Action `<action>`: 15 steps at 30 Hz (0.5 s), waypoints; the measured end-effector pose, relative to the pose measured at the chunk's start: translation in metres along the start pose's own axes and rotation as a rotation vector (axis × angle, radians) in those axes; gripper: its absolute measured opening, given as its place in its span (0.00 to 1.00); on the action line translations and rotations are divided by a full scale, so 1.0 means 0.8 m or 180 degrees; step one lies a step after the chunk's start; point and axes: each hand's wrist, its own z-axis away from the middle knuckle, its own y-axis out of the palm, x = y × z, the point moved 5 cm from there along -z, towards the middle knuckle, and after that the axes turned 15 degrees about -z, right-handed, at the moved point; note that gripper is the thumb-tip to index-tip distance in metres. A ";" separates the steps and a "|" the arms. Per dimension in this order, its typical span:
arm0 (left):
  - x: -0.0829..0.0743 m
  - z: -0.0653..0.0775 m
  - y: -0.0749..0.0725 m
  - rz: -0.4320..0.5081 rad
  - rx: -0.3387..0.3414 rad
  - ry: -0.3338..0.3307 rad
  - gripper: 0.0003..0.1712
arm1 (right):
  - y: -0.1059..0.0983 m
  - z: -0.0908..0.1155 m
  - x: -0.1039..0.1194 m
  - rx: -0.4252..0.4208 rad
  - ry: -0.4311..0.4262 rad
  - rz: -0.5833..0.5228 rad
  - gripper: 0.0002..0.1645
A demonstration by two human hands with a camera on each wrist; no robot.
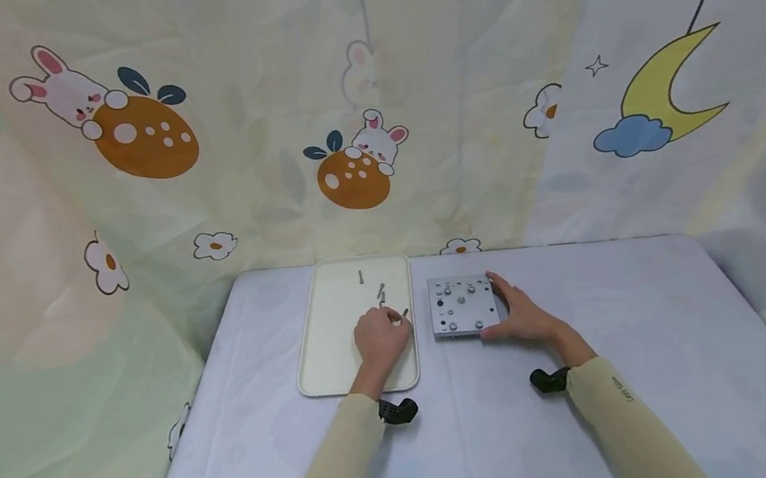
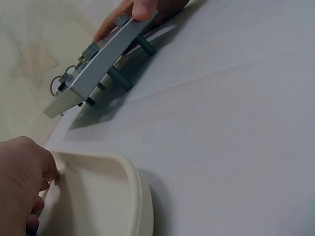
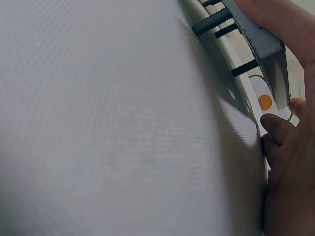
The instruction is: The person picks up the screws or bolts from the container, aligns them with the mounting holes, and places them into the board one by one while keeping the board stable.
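Note:
My left hand (image 1: pixel 379 339) is over the right side of a cream tray (image 1: pixel 332 370), fingers curled, pinching what looks like a small screw (image 1: pixel 405 314) at the fingertips. In the left wrist view that screw is hidden behind the hand. More small screws (image 1: pixel 361 276) lie loose farther up the tray. To the tray's right is a square grey metal plate (image 1: pixel 454 292) with several holes and bolt heads on top. My right hand (image 1: pixel 529 320) grips its right side between thumb and fingers. Threaded bolts (image 3: pixel 212 21) stick out below the plate in the right wrist view.
A white cloth (image 1: pixel 490 424) covers the table, which meets a printed fabric backdrop (image 1: pixel 243 127) at the back. Black wrist cameras (image 1: pixel 400 411) sit at both cuffs. The tray's raised rim (image 2: pixel 133 182) stands between the left hand and the plate.

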 end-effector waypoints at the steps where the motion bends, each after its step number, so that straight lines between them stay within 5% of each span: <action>1: 0.000 0.000 -0.001 0.0006 -0.0011 -0.0010 0.11 | 0.000 0.000 0.001 -0.0004 0.0000 -0.0002 0.76; 15: -0.002 0.001 -0.008 0.0204 0.0203 -0.0279 0.09 | 0.000 -0.003 -0.005 -0.0005 0.0023 0.0065 0.77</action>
